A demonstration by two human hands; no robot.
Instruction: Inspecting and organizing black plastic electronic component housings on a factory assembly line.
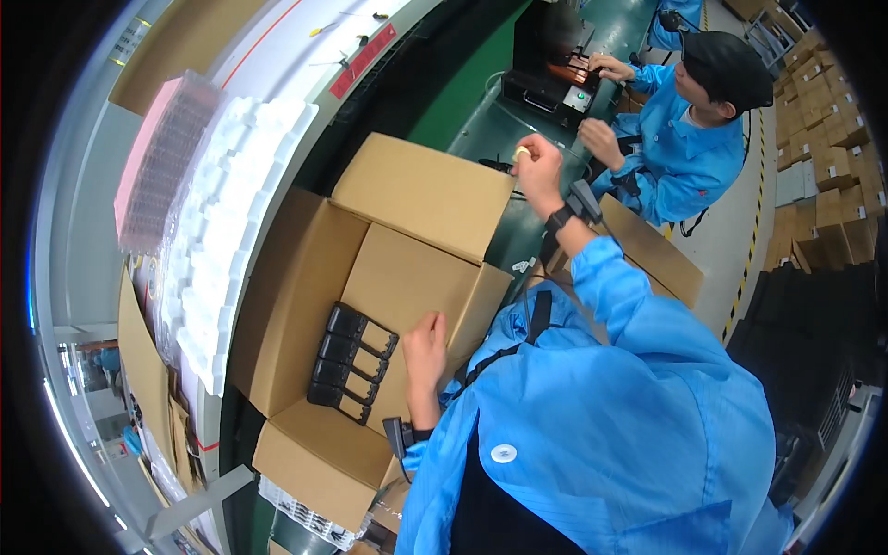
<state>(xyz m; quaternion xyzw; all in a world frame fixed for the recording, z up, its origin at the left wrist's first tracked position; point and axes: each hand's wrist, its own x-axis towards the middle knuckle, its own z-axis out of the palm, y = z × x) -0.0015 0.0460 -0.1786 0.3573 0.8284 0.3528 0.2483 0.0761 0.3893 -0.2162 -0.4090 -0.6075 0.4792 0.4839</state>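
Note:
A large open cardboard box (421,264) stands in front of me with its flaps spread. Inside it, at its left side, lie several black plastic parts (347,361) in a row, each with a thin open frame. Over the box's near right side hangs my left hand (426,350), fingers curled; whether anything is in them is hidden. My right hand (539,174) is raised beyond the box's far right flap, above the green bench, closed on a small pale yellow piece (523,153). Its exact kind is too small to tell.
White moulded trays (227,240) and a pink wrapped stack (157,166) sit on the left shelf, with small tools (356,42) farther along. A co-worker in blue (684,148) works at a black device (555,92) on the green bench (490,116). Cartons (823,139) are stacked at right.

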